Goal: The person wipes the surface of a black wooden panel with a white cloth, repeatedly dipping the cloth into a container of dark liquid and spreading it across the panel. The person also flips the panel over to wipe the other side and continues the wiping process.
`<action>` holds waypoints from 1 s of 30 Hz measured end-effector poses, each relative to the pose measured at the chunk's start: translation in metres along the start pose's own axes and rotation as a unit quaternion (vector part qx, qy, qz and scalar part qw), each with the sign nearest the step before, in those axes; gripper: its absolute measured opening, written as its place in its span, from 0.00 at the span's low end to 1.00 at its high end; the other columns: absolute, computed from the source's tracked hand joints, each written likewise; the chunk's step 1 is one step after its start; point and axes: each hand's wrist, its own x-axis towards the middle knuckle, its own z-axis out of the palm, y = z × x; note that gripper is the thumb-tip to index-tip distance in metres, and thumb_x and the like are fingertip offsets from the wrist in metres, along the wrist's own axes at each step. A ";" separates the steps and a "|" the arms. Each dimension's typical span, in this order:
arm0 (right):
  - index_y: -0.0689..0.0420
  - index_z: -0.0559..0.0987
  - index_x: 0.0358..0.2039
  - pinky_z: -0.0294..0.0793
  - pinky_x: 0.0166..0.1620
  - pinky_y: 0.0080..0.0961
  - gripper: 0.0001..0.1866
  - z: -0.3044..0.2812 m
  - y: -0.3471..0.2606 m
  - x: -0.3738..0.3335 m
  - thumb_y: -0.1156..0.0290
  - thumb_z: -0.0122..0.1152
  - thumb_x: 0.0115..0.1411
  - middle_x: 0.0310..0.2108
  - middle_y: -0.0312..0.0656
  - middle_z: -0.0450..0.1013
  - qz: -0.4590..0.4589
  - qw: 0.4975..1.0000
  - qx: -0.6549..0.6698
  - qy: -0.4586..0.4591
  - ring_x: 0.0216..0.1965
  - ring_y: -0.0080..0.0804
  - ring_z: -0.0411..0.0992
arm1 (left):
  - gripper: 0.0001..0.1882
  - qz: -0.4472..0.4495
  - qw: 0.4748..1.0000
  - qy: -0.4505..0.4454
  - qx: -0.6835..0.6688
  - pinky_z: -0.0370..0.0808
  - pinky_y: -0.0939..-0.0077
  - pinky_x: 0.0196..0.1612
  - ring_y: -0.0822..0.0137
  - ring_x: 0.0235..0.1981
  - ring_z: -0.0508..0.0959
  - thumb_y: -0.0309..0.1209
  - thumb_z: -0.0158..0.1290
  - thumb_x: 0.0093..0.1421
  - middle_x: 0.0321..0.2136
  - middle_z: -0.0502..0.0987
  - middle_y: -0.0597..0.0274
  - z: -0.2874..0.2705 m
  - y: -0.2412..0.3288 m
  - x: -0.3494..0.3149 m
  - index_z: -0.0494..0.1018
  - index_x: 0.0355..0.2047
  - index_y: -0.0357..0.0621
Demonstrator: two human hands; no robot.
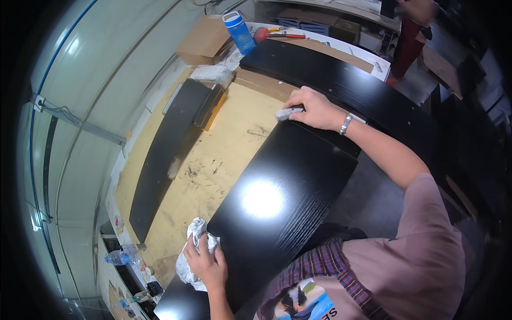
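Note:
A long glossy black board (288, 176) lies slanting across the table in front of me, with a bright light reflection on its surface. My left hand (207, 262) rests at its near left part, gripping a crumpled white rag (188, 266) with fingers curled over it. At the board's far end, my right hand (314, 109) pinches a small grey block (288, 113) against the corner edge. What the block is made of I cannot make out.
A dark curved panel (170, 144) lies on the yellowish worktop (224, 160) at left. Black boards (341, 85) are stacked beyond my right hand. A blue bottle (239, 34), a cardboard box (205, 40) and red-handled tools (285, 36) sit at the back. Another person (408, 42) stands far right.

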 end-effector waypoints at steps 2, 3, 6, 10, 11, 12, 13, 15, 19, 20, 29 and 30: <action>0.55 0.86 0.37 0.71 0.54 0.36 0.12 0.001 0.007 -0.007 0.61 0.67 0.59 0.38 0.40 0.78 -0.004 0.999 0.020 -0.025 0.48 0.41 0.72 | 0.23 0.003 1.000 0.002 -0.001 0.69 0.46 0.58 0.36 0.55 0.70 0.28 0.60 0.55 0.57 0.70 0.39 0.002 -0.001 0.000 0.75 0.53 0.42; 0.55 0.86 0.37 0.71 0.55 0.36 0.12 0.001 0.006 -0.008 0.61 0.67 0.59 0.38 0.41 0.78 -0.008 0.999 0.032 -0.037 0.48 0.41 0.72 | 0.23 0.004 1.000 0.002 0.000 0.69 0.46 0.57 0.36 0.55 0.70 0.28 0.60 0.55 0.57 0.70 0.39 0.002 -0.002 0.000 0.75 0.53 0.42; 0.58 0.86 0.38 0.74 0.49 0.35 0.13 -0.029 0.015 -0.029 0.64 0.68 0.56 0.36 0.45 0.80 0.006 0.988 0.052 -0.143 0.43 0.40 0.76 | 0.23 0.007 1.000 0.002 0.001 0.69 0.45 0.57 0.36 0.55 0.70 0.28 0.60 0.55 0.57 0.70 0.39 0.000 -0.003 -0.002 0.75 0.53 0.42; 0.60 0.86 0.39 0.76 0.46 0.35 0.15 -0.038 0.016 -0.033 0.65 0.69 0.55 0.36 0.47 0.81 0.007 0.985 0.123 -0.119 0.40 0.38 0.79 | 0.23 0.003 1.000 0.006 -0.002 0.69 0.46 0.57 0.36 0.55 0.70 0.28 0.59 0.56 0.57 0.70 0.39 0.002 -0.002 -0.003 0.75 0.54 0.42; 0.60 0.86 0.39 0.76 0.47 0.35 0.15 -0.033 0.016 -0.029 0.64 0.69 0.56 0.36 0.47 0.81 0.002 0.987 0.131 -0.090 0.40 0.38 0.79 | 0.23 0.006 1.000 0.005 -0.003 0.69 0.46 0.57 0.37 0.55 0.70 0.28 0.59 0.56 0.57 0.70 0.39 0.002 -0.003 -0.002 0.75 0.54 0.42; 0.60 0.86 0.40 0.76 0.47 0.35 0.14 -0.028 0.006 -0.018 0.64 0.68 0.58 0.36 0.47 0.81 0.009 0.993 0.099 -0.067 0.40 0.40 0.79 | 0.23 0.005 1.000 0.006 0.004 0.69 0.46 0.57 0.37 0.55 0.70 0.28 0.59 0.56 0.57 0.70 0.40 0.003 -0.005 -0.004 0.75 0.54 0.42; 0.60 0.86 0.40 0.76 0.46 0.35 0.15 -0.017 0.011 -0.009 0.62 0.67 0.59 0.37 0.47 0.81 -0.020 0.997 0.071 -0.029 0.40 0.41 0.79 | 0.23 0.008 1.000 0.006 0.003 0.69 0.47 0.57 0.37 0.55 0.70 0.28 0.60 0.56 0.58 0.70 0.40 0.004 -0.005 -0.003 0.75 0.54 0.42; 0.61 0.86 0.40 0.75 0.46 0.36 0.15 -0.004 0.011 -0.003 0.63 0.68 0.58 0.37 0.48 0.81 0.005 0.997 0.062 -0.042 0.41 0.42 0.79 | 0.23 0.010 1.000 0.004 0.001 0.69 0.47 0.57 0.37 0.55 0.70 0.28 0.60 0.56 0.58 0.69 0.40 0.004 -0.006 -0.002 0.75 0.54 0.42; 0.61 0.86 0.38 0.75 0.46 0.36 0.13 -0.024 0.001 -0.039 0.67 0.68 0.56 0.36 0.47 0.80 0.014 0.996 0.032 -0.087 0.40 0.42 0.78 | 0.23 0.004 1.000 0.012 -0.003 0.69 0.49 0.57 0.38 0.55 0.70 0.28 0.60 0.57 0.59 0.69 0.40 0.006 -0.012 -0.009 0.76 0.54 0.42; 0.61 0.86 0.38 0.75 0.46 0.36 0.12 -0.034 0.002 -0.059 0.70 0.69 0.54 0.35 0.46 0.79 0.018 0.995 0.027 -0.095 0.40 0.42 0.77 | 0.22 0.002 1.000 0.012 -0.008 0.69 0.49 0.58 0.38 0.55 0.70 0.28 0.60 0.57 0.59 0.70 0.40 0.006 -0.012 -0.009 0.76 0.54 0.42; 0.63 0.85 0.38 0.75 0.42 0.32 0.14 -0.105 -0.031 -0.203 0.75 0.70 0.50 0.33 0.44 0.77 0.123 0.992 0.004 -0.018 0.36 0.37 0.76 | 0.21 -0.018 1.000 -0.004 -0.009 0.66 0.50 0.63 0.37 0.60 0.69 0.27 0.56 0.61 0.61 0.68 0.37 0.001 -0.007 -0.010 0.75 0.55 0.42; 0.63 0.85 0.38 0.75 0.42 0.31 0.13 -0.097 -0.032 -0.206 0.76 0.71 0.50 0.33 0.45 0.77 0.129 0.990 0.037 0.046 0.35 0.36 0.76 | 0.21 -0.014 1.000 -0.001 -0.014 0.65 0.49 0.63 0.37 0.60 0.69 0.26 0.56 0.61 0.60 0.68 0.37 0.001 -0.006 -0.007 0.75 0.55 0.42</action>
